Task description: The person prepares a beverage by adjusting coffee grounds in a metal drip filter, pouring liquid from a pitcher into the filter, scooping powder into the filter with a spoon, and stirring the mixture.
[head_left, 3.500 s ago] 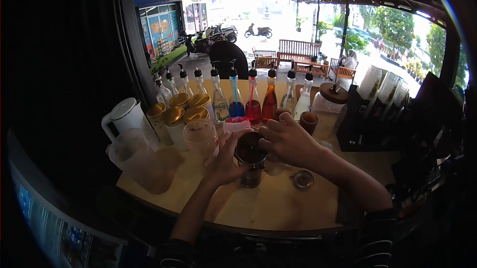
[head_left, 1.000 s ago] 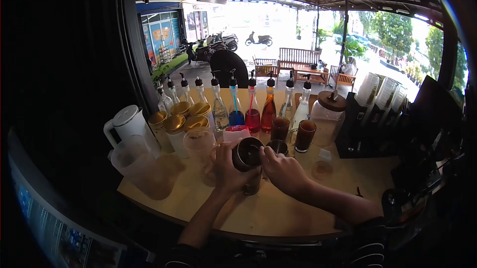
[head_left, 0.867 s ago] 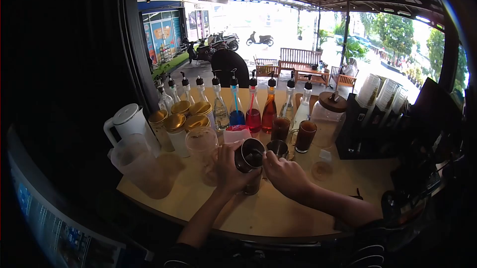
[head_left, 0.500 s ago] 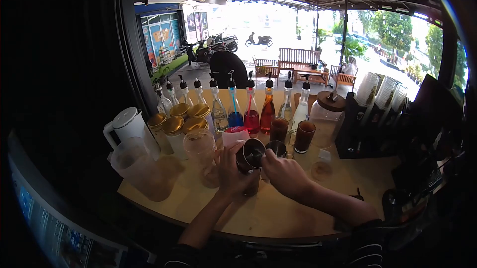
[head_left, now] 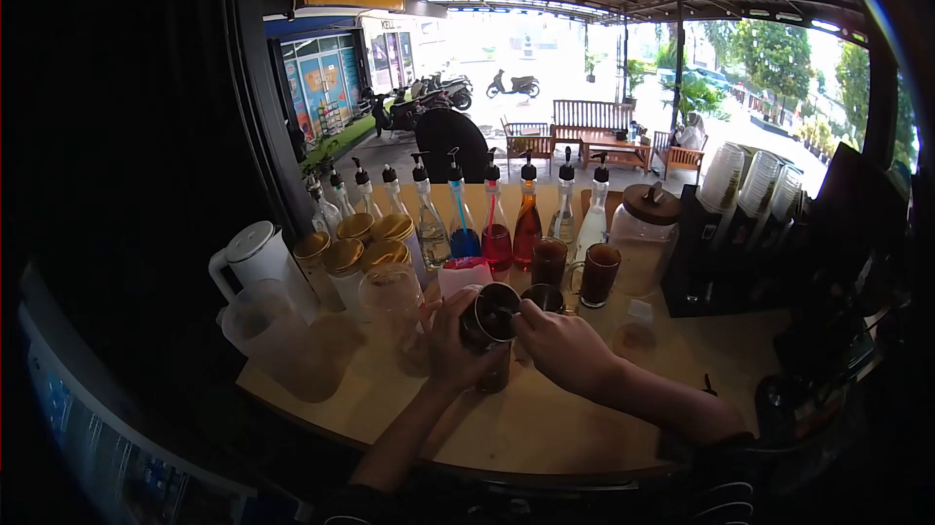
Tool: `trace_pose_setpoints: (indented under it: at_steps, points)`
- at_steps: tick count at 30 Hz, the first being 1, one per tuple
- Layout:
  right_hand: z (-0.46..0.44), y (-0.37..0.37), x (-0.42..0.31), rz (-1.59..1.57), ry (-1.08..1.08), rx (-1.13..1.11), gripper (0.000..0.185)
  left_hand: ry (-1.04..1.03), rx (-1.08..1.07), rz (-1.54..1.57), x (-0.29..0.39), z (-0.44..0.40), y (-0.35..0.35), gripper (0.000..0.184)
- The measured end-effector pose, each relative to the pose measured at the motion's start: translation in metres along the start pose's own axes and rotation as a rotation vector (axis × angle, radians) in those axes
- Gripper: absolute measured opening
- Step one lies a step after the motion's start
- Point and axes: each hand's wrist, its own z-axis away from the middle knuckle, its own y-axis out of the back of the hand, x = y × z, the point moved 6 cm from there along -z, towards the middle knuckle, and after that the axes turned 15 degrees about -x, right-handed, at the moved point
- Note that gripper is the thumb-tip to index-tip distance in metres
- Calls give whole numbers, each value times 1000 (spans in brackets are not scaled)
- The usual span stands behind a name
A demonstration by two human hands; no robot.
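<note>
- Lower against the cup than in the earliest view, the right hand (head_left: 563,348) has come down from above to the right rim.
- Its fingers form a narrow pinch around what looks like a thin handle (head_left: 513,313) reaching into the cup, too small to identify.
- Curled around the left side, the left hand (head_left: 455,342) holds the round, dark metal-looking cup (head_left: 494,313), its mouth toward the camera and its inside dark; the contents are unclear.
- A dark glass (head_left: 494,376) shows directly below this cup, near the middle of the pale, smooth counter (head_left: 545,442); whether the two touch is hidden.
- Just beyond the right hand is a second dark cup (head_left: 542,298), partly covered.
- Behind it stand two clear glasses of dark brown liquid: a handled mug (head_left: 597,277) and a glass (head_left: 548,260).
- Slender pump-topped bottles line the back, among them a blue one (head_left: 463,241), a red one (head_left: 497,244) and an amber one (head_left: 527,233).
- To the left are cylindrical jars with shiny gold lids (head_left: 343,256), and a cloudy, translucent pitcher (head_left: 268,330).
</note>
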Motion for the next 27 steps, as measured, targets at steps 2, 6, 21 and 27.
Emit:
trace_pose_setpoints:
  at_steps: [2, 6, 21, 27]
  points:
    - [-3, 4, 5, -9, -5, 20, 22, -32, -23, -87, 4, 0, 0, 82]
    - [0, 4, 6, -58, 37, 4, 24, -9, -17, -72, 1, 0, -3, 82]
    - [-12, 15, 13, -194, -65, -61, 21, -158, -8, -223, 4, 7, -7, 71]
    - [-13, 32, 19, -449, -13, 165, 10, -131, 82, -193, 0, 11, -4, 76]
